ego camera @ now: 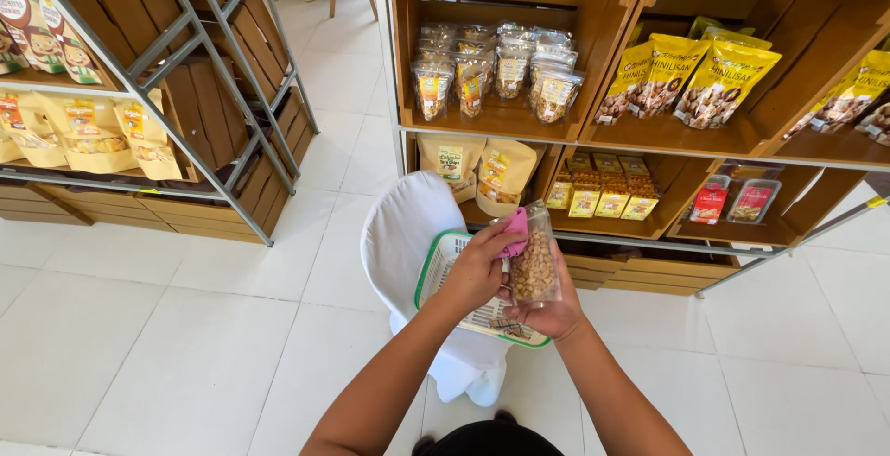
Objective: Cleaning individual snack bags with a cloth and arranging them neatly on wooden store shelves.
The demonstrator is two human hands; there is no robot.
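While the left hand [475, 271] presses a small pink cloth [515, 231] against the top of a clear packet of nuts [535, 266], the right hand [553, 312] cups that packet from below and behind, fingers wrapped around its lower half. The packet stands upright, its long axis running top to bottom, and it sits between the two hands — the left one on its upper left edge, the right one under it. Both hands are closed: the left pinches the cloth, the right grips the packet.

Far left, a metal rack [190, 95] holds yellowish paper pouches [88, 136]. Just left of the hands and beneath them lies a shallow plastic basket [436, 266] with a green rim and white slotted base, resting on a chair draped in white fabric [403, 234]; the packet is held above the basket's right part.

The packet is thin, glossy film, creased and see-through, with pale rounded nuts filling its lower part. The cloth looks soft and folded.

To the right, wooden crate shelves [612, 11] carry more clear packets [491, 71], then yellow snack bags [686, 81] — and small yellow boxes [603, 196] below.
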